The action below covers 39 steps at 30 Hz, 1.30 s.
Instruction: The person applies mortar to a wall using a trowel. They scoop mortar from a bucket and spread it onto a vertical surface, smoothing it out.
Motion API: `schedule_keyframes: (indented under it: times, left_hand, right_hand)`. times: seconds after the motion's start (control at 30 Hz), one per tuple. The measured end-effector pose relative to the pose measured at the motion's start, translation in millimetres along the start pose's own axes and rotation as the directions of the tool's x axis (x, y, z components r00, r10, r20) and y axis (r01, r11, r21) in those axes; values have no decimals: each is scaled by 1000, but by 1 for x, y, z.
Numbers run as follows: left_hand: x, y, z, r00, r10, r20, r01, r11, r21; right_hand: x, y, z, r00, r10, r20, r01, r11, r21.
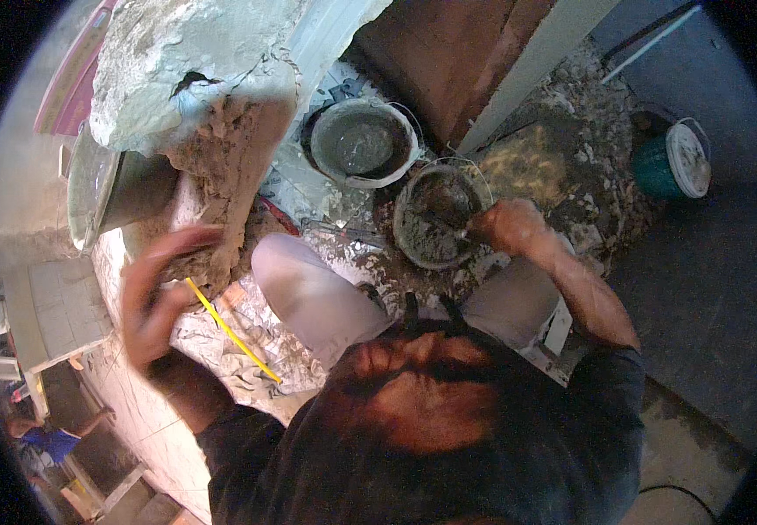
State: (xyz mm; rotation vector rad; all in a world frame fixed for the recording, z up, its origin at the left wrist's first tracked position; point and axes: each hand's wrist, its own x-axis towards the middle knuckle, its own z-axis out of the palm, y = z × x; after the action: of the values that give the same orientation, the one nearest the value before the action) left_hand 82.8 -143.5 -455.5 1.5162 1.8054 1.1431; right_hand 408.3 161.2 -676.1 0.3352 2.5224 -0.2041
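My right hand is closed at the right rim of a bucket that holds grey, wet-looking mortar. A small pale end of something shows by its fingertips; the rest of what it grips is hidden. Raised at the left, my left hand is blurred by motion, with its fingers stretched out and the thumb apart. It is nearest to the broken, rough wall edge, and I see nothing in it. Just below that hand a thin bright yellow strip runs slantwise.
A wide round tub with grey contents stands beyond the bucket. Rubble covers the floor at the right, by a teal bucket with a white lid. Red-handled tools lie near my knees. Another person in blue is at far left.
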Motion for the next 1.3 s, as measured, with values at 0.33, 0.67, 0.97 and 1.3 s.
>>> schedule_keyframes:
  times: [0.33,0.67,0.97,1.3]
  left_hand:
    - [75,-198,236,830,-436,349,396,900,184]
    - [79,-269,313,786,-576,223,522,813,258]
    - [57,-316,338,797,-582,166,574,813,96]
    - [48,-364,366,812,-550,198,582,731,-356]
  right_hand:
    - [54,41,79,977,162,-140,-123,959,254]
    - [57,-50,35,975,195,106,-208,969,136]
    - [-4,-4,25,983,150,107,-167,972,165]
    - [45,-21,88,980,-165,-112,156,984,-84]
